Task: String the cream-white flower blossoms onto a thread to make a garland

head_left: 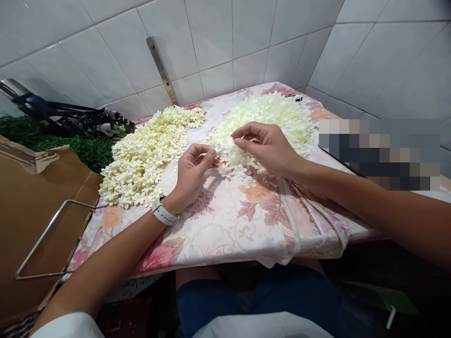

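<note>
My left hand (193,169), with a white watch (164,211) at its wrist, hovers over the middle of the table. Its thumb and forefinger are pinched together; whatever is between them is too small to tell. To its right, my right hand (268,148) is raised in front of a heap of white-green artificial flowers (278,112), thumb and fingertips nearly meeting, their contents unclear. Loose white blossoms (248,181) lie on the cloth below. Left of my hands spreads a big pile of small cream flowers (148,150).
A floral tablecloth (225,234) covers the table. White cord (292,220) and thin brown strands (306,199) lie under my right forearm. At left are a cardboard box (31,211), a bent wire (38,244), green artificial grass (88,152) and a folded umbrella (112,122). A blurred-out device (380,159) stands right.
</note>
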A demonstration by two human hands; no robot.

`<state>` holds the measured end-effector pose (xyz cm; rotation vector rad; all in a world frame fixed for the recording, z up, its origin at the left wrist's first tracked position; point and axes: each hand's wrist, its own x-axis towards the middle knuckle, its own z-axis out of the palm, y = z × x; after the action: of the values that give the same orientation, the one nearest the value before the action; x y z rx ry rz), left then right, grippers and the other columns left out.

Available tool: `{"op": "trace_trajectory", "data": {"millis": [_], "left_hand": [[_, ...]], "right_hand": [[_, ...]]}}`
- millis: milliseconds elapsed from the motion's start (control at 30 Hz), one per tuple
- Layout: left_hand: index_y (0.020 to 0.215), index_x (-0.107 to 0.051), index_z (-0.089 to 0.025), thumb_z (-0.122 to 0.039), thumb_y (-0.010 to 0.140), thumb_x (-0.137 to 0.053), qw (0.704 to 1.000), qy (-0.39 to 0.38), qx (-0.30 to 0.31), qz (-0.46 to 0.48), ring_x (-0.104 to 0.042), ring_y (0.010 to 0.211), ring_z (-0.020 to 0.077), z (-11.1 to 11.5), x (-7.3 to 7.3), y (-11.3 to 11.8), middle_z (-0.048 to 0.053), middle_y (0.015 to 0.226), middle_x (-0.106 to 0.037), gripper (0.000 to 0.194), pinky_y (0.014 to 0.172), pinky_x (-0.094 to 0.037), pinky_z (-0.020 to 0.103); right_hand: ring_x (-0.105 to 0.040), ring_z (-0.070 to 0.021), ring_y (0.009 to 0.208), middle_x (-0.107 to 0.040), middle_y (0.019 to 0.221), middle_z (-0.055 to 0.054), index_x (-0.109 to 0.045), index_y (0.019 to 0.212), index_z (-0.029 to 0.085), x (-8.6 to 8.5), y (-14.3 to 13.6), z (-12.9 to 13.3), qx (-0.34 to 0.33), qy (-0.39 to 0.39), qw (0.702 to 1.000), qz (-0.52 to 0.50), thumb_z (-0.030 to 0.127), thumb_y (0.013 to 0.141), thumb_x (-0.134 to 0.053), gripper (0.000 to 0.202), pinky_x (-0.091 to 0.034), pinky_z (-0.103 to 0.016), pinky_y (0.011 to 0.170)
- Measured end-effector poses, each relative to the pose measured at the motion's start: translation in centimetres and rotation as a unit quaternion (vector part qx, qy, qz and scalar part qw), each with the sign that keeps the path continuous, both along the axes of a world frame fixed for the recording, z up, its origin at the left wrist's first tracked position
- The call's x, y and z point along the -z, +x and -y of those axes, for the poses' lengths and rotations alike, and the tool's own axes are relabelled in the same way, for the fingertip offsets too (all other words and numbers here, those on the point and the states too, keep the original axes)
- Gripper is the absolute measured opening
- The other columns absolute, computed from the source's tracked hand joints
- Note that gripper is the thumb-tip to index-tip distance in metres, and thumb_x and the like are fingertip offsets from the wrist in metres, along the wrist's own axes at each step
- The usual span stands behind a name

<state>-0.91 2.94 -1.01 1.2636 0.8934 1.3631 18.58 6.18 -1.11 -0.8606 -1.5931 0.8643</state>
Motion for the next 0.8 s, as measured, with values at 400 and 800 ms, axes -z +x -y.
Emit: {"op": "trace_trajectory", "data": {"millis": [400, 800], "left_hand": [[0.085, -0.073, -0.017, -0.038, 0.071, -0.087, 0.999, -0.013, 0.039, -0.017, -0.068, 0.072, 0.0104, 0.6, 0.3, 0.5, 0.001, 0.082, -0.073, 0.029, 0.071, -0.057, 0.023], [0.078, -0.069, -0.017, -0.037, 0.069, -0.089, 1.000, 0.001, -0.012, -0.017, -0.061, 0.063, 0.0078, -0.2, 0.4, 0.0, -0.002, 0.072, -0.067, 0.030, 0.065, -0.053, 0.022]], "right_hand": [[-0.042, -0.0095, 0.055, -0.054, 0.058, 0.002, -0.061, 0.067, 0.016, -0.5, -0.7, 1.2, -0.120, -0.023, 0.992, 0.008, 0.061, 0.069, -0.081, 0.050, -0.034, -0.026, 0.052], [-0.051, -0.0112, 0.058, -0.067, 0.070, -0.003, -0.073, 0.079, 0.015, -0.1, -0.4, 0.3, -0.033, -0.026, 0.999, -0.012, 0.055, 0.075, -0.079, 0.040, -0.042, -0.027, 0.055]]}}
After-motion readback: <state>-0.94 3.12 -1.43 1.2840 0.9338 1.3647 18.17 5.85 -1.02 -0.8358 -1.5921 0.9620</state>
